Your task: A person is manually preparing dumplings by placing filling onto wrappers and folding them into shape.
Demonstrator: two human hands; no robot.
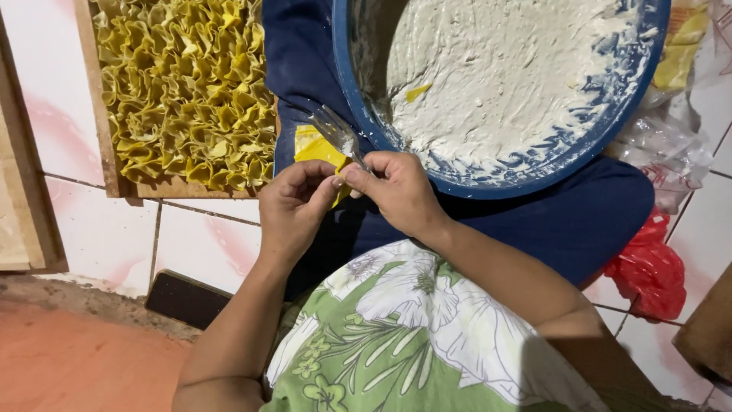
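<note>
While your fingers [336,181] meet at the middle of the frame, both sets are pinched narrow on the same thing: a thin square yellow dough wrapper [317,146], which sticks up just above your knuckles. Your right hand [396,191] also grips a clear plastic fork [335,130], its tines tilted up and to the left and smeared with white paste. Your left hand [293,207] closes on the wrapper's lower edge, thumb touching the right hand's fingertips. Just beyond the fork sits a big round blue plastic basin [610,114] holding pale creamy filling [503,69], with one scrap of yellow lying in it; the basin rests on dark blue cloth [579,221] over your lap. To the left, on the white tiled floor [206,236], a wooden board [183,188] carries rows of folded yellow dumplings [187,84] packed close together. At the right edge lie a crumpled red plastic bag [648,275] and clear plastic wrapping [667,149]
</note>
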